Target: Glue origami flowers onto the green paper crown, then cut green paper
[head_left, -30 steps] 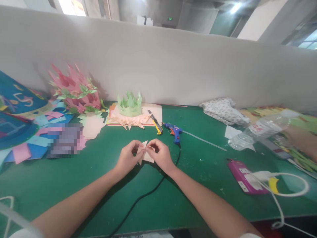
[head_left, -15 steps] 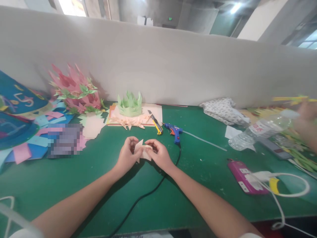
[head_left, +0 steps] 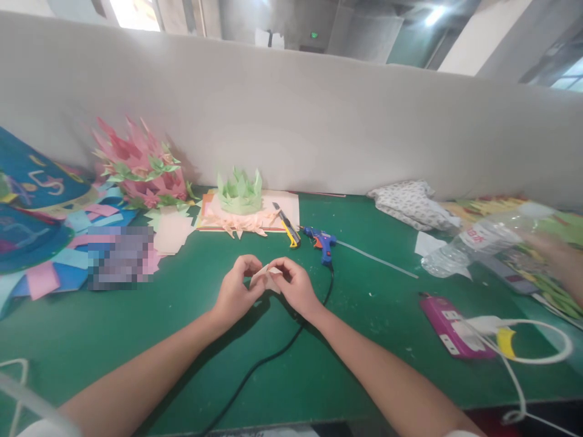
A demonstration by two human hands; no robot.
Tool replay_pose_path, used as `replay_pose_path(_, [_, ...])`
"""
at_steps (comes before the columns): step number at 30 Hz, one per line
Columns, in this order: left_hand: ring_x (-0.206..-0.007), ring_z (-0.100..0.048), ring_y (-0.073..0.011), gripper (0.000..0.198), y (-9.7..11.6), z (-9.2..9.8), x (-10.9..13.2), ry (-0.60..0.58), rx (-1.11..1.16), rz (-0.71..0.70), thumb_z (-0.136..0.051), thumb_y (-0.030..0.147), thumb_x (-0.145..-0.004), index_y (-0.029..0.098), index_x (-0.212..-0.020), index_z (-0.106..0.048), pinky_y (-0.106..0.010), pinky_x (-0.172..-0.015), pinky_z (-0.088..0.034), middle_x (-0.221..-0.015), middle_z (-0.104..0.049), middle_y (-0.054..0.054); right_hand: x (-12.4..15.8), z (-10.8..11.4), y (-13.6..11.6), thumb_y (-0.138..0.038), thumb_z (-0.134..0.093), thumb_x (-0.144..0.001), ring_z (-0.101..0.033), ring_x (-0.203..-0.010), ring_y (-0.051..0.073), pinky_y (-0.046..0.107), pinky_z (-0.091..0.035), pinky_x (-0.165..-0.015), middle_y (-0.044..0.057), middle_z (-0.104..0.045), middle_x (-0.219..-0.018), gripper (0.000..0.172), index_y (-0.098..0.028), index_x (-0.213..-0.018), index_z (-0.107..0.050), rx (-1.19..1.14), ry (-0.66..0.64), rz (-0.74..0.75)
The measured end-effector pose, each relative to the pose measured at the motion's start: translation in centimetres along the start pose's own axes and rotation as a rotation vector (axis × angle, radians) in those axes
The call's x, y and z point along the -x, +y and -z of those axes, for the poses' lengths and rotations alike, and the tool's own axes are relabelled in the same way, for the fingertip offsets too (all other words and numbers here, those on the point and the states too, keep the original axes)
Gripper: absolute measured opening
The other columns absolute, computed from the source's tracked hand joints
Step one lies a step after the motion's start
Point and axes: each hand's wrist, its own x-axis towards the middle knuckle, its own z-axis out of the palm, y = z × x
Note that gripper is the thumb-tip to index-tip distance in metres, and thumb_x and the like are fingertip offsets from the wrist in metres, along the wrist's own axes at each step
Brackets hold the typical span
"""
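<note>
"What took up the most room around the blue glue gun (head_left: 324, 243)?"

"A pale grey partition (head_left: 319, 127) ran along beyond it, and the green tabletop (head_left: 364, 297) spread beneath it."

"And the bigger things to either side?"

"Well to the gun's left stood the stacked pink paper crowns (head_left: 157, 182), trimmed with green leaves. Well to its right, at the edge of view, was a co-worker's arm (head_left: 555, 249), blurred, and nearer the gun a clear plastic bottle (head_left: 473, 240) with red lettering. The purple power strip (head_left: 449, 328) lay to the right too, closer to the wearer."

"Anything smaller beyond the gun?"

"A pale green paper crown (head_left: 241, 197), beyond and to the left, near the partition."

"Where were the wearer's hands?"

"Both on the near side of the gun, slightly left. The left hand (head_left: 239, 285) and the right hand (head_left: 294, 285) pinched one thing together, each between thumb and fingers."

"And the smallest things?"

"A yellow-and-black utility knife (head_left: 288, 226) lay just left of the gun. The pinched thing was a cream paper piece (head_left: 273, 283), near the gun on its left, mostly hidden by the fingers; I couldn't tell whether it touched the tabletop."
</note>
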Motion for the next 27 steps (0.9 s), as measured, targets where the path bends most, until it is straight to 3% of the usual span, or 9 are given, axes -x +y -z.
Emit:
replay_pose_path(8, [-0.061, -0.049, -0.0079, 0.02, -0.14, -0.4, -0.16, 0.011, 0.168, 0.102, -0.054, 0.019, -0.075, 0.021, -0.091, -0.043, -0.02, -0.058, -0.042, -0.076, -0.048, 0.004, 0.17, -0.05, -0.36, -0.021, -0.051, -0.078, -0.053, -0.068, 0.013, 0.024, -0.042, -0.064, 0.0, -0.057, -0.076, 0.005, -0.019, -0.081, -0.054, 0.08, 0.027, 0.077])
replay_pose_path(17, [-0.059, -0.049, -0.008, 0.023, 0.38, -0.58, -0.06, 0.014, 0.283, 0.157, -0.057, 0.024, -0.075, 0.021, -0.092, -0.042, -0.02, -0.056, -0.043, -0.076, -0.049, 0.004, 0.46, -0.22, -0.34, -0.019, -0.046, -0.077, -0.048, -0.066, 0.013, 0.025, -0.039, -0.062, -0.001, -0.052, -0.073, 0.005, -0.019, -0.08, -0.05, 0.125, 0.075, 0.086])
replay_pose_path(22, [-0.059, -0.047, -0.0096, 0.011, 0.16, -0.11, -0.36, -0.134, 0.14, 0.172, -0.054, 0.027, -0.076, 0.018, -0.083, -0.053, -0.02, -0.055, -0.038, -0.068, -0.05, 0.004, 0.28, -0.01, -0.38, -0.019, -0.047, -0.076, -0.049, -0.067, 0.013, 0.025, -0.04, -0.063, -0.001, -0.053, -0.073, 0.004, -0.019, -0.077, -0.051, 0.138, 0.016, 0.06])
replay_pose_path(27, [-0.057, -0.044, -0.0096, 0.005, 0.24, 0.14, -0.48, -0.13, 0.033, 0.163, -0.052, 0.021, -0.074, 0.018, -0.072, -0.054, -0.02, -0.053, -0.034, -0.062, -0.049, 0.004, 0.25, 0.04, -0.7, -0.022, -0.052, -0.076, -0.049, -0.065, 0.013, 0.024, -0.04, -0.062, -0.002, -0.055, -0.07, 0.004, -0.019, -0.074, -0.055, 0.13, 0.008, 0.043])
